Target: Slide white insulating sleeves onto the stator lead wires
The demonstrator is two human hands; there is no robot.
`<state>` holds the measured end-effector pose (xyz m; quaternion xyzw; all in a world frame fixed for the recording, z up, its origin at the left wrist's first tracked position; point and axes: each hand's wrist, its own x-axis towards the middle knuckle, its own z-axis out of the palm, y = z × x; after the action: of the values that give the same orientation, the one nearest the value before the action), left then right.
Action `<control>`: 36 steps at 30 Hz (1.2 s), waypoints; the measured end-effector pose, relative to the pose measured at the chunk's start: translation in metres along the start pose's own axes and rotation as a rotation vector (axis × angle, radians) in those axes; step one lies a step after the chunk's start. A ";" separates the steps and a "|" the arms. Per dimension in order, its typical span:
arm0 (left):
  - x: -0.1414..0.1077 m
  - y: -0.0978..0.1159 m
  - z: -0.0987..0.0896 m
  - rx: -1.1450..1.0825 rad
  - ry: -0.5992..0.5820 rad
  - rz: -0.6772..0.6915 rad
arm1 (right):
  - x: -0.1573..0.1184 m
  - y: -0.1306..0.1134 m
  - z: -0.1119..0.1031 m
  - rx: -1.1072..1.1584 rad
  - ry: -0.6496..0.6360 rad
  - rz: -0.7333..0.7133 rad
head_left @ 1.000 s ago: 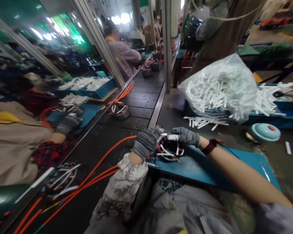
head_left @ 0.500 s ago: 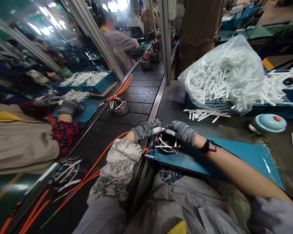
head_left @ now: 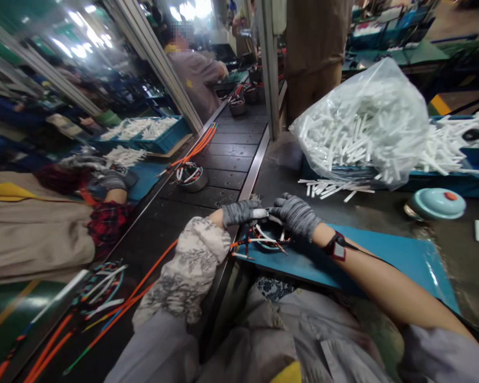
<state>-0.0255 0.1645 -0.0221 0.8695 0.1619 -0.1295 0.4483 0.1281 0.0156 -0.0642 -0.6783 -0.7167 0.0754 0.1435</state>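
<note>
Both my hands wear grey striped knit gloves with pale fingertips. My left hand (head_left: 242, 213) and my right hand (head_left: 297, 215) meet fingertip to fingertip, pinching a thin wire that is mostly hidden by the fingers. Right below them sits a round motor stator (head_left: 269, 246), with white-sleeved, orange and dark leads around its rim. Part of it is covered by my hands. It rests on a blue mat (head_left: 403, 260), near the mat's left end. A white-sleeved lead end (head_left: 242, 256) sticks out toward me at its lower left.
To my left runs a dark slatted conveyor (head_left: 227, 154) carrying another stator (head_left: 193, 181) and orange cables (head_left: 199, 143). A clear bag of white tubes (head_left: 363, 127) stands behind the mat, with loose tubes (head_left: 335, 189) before it. A light-blue lidded pot (head_left: 437, 203) is at right. A co-worker's gloved hand (head_left: 114, 181) works across the conveyor.
My fingertips have drawn closer together over the stator, and my right hand has tilted slightly. The view has shifted a little. Across the conveyor, the co-worker's hands have moved slightly.
</note>
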 end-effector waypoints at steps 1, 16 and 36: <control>0.003 0.003 0.000 0.028 -0.016 0.013 | -0.002 0.003 0.000 0.066 0.021 0.019; -0.017 0.018 0.044 0.616 0.335 0.472 | -0.040 0.068 0.010 0.210 0.175 0.457; -0.035 0.015 0.086 0.585 0.497 0.134 | -0.042 0.072 0.000 -0.268 0.091 0.759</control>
<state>-0.0586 0.0802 -0.0465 0.9741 0.1648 0.0740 0.1359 0.1980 -0.0209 -0.0900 -0.9101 -0.4116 -0.0013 0.0472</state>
